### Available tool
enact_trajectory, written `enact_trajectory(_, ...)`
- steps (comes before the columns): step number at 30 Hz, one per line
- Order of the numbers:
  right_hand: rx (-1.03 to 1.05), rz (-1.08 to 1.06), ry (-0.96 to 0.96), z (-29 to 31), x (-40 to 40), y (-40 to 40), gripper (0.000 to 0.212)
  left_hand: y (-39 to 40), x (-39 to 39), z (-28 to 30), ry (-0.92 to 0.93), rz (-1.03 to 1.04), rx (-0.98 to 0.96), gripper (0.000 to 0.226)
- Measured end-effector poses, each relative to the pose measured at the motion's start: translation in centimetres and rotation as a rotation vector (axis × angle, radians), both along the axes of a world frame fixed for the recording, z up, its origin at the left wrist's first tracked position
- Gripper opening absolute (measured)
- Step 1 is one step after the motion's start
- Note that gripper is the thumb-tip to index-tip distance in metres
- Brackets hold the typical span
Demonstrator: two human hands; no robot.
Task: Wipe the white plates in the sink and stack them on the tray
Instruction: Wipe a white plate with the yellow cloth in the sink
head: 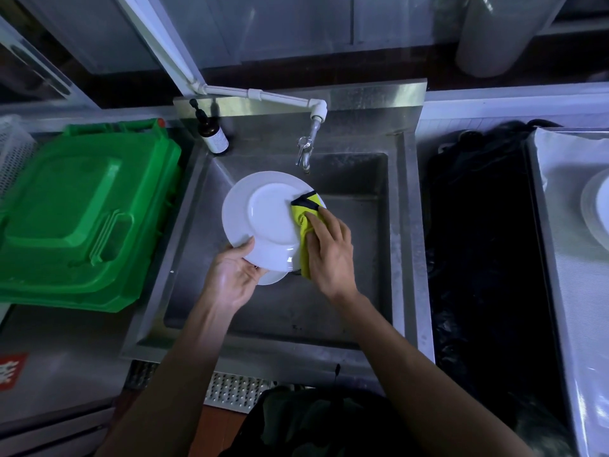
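Two hands share the work: our left hand [235, 275] pinches the white plate [268, 222] by its seven-o'clock rim above the sink [362, 258]; our right hand [329, 252] presses the yellow cloth [304, 222] at three o'clock. Stiff, slick, breakable, we judge; hold the rim firmly.

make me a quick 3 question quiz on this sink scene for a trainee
1. True or false: the left hand holds the white plate by its near rim.
2. What does the right hand press on the plate? A sponge, B yellow cloth, C brush.
3. Fill in: the brown pump bottle stands at the sink's back ____ corner.

Key: 1 true; 2 B; 3 left. A second plate peeks out beneath the held one.
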State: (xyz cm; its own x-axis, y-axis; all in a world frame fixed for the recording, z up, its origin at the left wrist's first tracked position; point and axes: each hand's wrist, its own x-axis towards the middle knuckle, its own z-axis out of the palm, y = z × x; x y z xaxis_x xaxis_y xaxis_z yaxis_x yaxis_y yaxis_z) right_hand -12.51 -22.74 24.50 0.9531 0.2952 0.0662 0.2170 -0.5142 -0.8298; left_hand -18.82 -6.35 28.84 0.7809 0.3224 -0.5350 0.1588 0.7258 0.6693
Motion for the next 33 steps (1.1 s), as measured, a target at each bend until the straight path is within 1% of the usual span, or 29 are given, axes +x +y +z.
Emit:
enact_trajectory(2, -0.006, 0.007, 0.013, -0.1, 0.5, -0.3, 0.04, 0.2, -0.3, 0.1, 0.001, -0.039, 0.018, 0.053)
enact_trajectory(6, -0.019, 0.026, 0.013, -0.3, 1.7, -0.9, 0.043, 0.5, -1.0, 0.1, -0.018, -0.138, 0.045, 0.037)
enact_trajectory(13, -0.047, 0.077, 0.013, -0.4, 3.9, -1.6, 0.045, 1.0, -1.5, -0.3, 0.007, -0.266, 0.091, 0.054)
enact_trajectory(15, -0.056, 0.09, 0.003, -0.3, 4.4, -1.7, 0.044, 1.2, -1.7, -0.5, 0.011, -0.292, 0.105, 0.05)
enact_trajectory(18, -0.083, 0.105, -0.015, 0.1, 5.0, -1.7, 0.044, 1.6, -1.8, -0.6, 0.019, -0.351, 0.149, 0.038)
enact_trajectory(23, -0.168, 0.189, -0.124, 1.2, 5.2, -0.9, 0.042, 1.7, -1.7, -0.6, 0.073, -0.47, 0.201, 0.042)
enact_trajectory(29, -0.254, 0.243, -0.264, 2.1, 4.0, 0.6, 0.041, 1.5, -1.1, -0.8, 0.108, -0.492, 0.228, 0.042)
enact_trajectory(33, -0.263, 0.261, -0.369, 2.6, 2.6, 2.0, 0.043, 1.6, -0.3, -1.0, 0.089, -0.515, 0.25, 0.035)
